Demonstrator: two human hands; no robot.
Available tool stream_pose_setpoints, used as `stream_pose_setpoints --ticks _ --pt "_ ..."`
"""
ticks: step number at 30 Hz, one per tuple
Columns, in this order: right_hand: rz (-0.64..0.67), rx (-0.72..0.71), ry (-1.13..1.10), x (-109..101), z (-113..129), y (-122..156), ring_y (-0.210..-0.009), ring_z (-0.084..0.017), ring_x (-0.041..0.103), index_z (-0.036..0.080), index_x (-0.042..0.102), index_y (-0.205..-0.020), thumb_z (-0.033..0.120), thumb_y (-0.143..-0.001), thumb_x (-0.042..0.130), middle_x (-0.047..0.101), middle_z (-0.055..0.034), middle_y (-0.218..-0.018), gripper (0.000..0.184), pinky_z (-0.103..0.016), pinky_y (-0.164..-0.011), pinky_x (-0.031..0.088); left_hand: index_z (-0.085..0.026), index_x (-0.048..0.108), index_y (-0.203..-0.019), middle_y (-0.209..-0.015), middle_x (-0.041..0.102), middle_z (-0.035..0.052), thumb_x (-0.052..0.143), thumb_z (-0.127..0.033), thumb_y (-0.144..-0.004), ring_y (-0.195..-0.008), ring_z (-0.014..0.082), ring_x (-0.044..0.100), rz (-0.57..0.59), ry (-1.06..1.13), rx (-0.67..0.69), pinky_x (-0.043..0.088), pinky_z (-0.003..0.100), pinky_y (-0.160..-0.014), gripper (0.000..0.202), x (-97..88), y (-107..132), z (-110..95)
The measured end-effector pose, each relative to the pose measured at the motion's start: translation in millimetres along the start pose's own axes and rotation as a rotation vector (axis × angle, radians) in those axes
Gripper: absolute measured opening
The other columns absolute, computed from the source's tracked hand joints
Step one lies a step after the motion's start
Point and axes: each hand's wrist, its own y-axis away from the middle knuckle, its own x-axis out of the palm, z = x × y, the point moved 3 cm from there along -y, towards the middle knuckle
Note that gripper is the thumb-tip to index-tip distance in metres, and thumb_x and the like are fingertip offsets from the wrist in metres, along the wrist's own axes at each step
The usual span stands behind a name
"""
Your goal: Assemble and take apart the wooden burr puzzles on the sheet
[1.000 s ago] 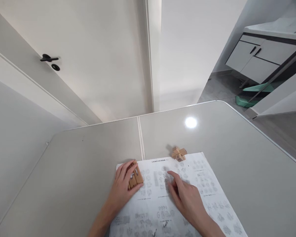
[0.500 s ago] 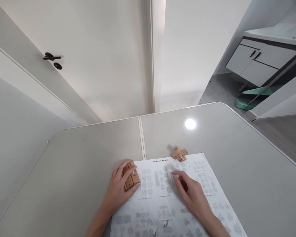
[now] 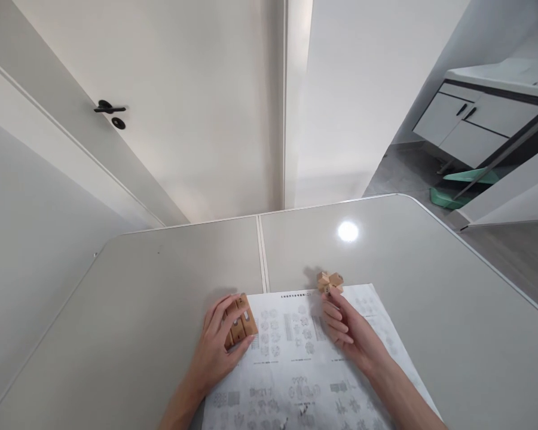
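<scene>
Numbered wooden puzzle pieces (image 3: pixel 249 323) lie side by side at the upper left edge of the printed sheet (image 3: pixel 287 352). My left hand (image 3: pixel 222 334) is closed round them, fingers across the top and thumb at the near side. They have notches cut in them, and a 2 and a 1 can be read. At the sheet's top edge sits a cross-shaped wooden burr puzzle (image 3: pixel 324 279). My right hand (image 3: pixel 347 328) has its thumb and forefinger tips on the near end of it, with the other fingers curled. The fingertips partly hide that end.
The grey table (image 3: pixel 130 322) has a seam (image 3: pixel 262 254) running away from me and a bright light reflection at the back. Beyond it stands a white door with a black handle (image 3: pixel 109 108). A white cabinet (image 3: pixel 475 119) is at the far right.
My right hand has moved up and forward from above the sheet to the burr puzzle, and its fingertips now touch it. My left hand stays on the puzzle pieces. The view has shifted slightly.
</scene>
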Motion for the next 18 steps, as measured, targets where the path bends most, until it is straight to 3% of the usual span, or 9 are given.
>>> stream_pose_setpoints --ticks 3,6,9,13,18 --pt "0.023 -0.069 0.232 11 -9 15 -0.045 -0.007 0.026 0.02 0.062 -0.089 0.061 -0.097 0.068 0.039 0.0087 -0.058 0.042 -0.019 -0.038 0.022 -0.029 0.066 -0.127 -0.141 0.063 0.0076 0.064 -0.023 -0.099 -0.138 0.0285 0.054 -0.09 0.095 0.013 0.05 0.048 -0.113 0.029 -2.6 1 -6" --pt "0.123 -0.136 0.489 25 -19 35 -0.045 -0.009 0.03 0.021 0.059 -0.087 0.063 -0.101 0.06 0.044 0.0084 -0.052 0.044 -0.023 -0.047 0.031 -0.027 0.066 -0.122 -0.13 0.067 0.0086 0.058 -0.025 -0.103 -0.128 0.0264 0.062 -0.138 0.284 -0.108 0.053 0.046 -0.109 0.021 -2.7 3 -18" --pt "0.209 -0.205 0.761 37 -31 51 -0.049 -0.012 0.037 0.023 0.052 -0.081 0.063 -0.104 0.054 0.045 0.0075 -0.049 0.046 -0.027 -0.056 0.037 -0.027 0.061 -0.135 -0.132 0.067 0.0116 0.056 -0.04 -0.105 -0.126 0.0275 0.064 0.003 0.577 -0.289 0.052 0.047 -0.111 0.033 2.8 4 -37" --pt "0.307 -0.327 0.985 51 -45 63 -0.057 -0.015 0.047 0.022 0.052 -0.08 0.06 -0.106 0.049 0.051 0.0035 -0.06 0.046 -0.028 -0.058 0.036 -0.027 0.048 -0.153 -0.151 0.058 0.0156 0.065 -0.067 -0.094 -0.14 0.0337 0.056 0.216 1.018 -0.343 0.044 0.051 -0.121 0.074 11.5 3 -67" --pt "0.31 -0.365 1.058 58 -55 69 -0.06 -0.016 0.052 0.022 0.053 -0.08 0.06 -0.107 0.045 0.056 0.0003 -0.066 0.047 -0.028 -0.058 0.038 -0.024 0.059 -0.146 -0.152 0.059 0.0164 0.065 -0.072 -0.09 -0.141 0.0382 0.055 0.235 1.226 -0.491 0.044 0.054 -0.12 0.073 21.9 6 -76"
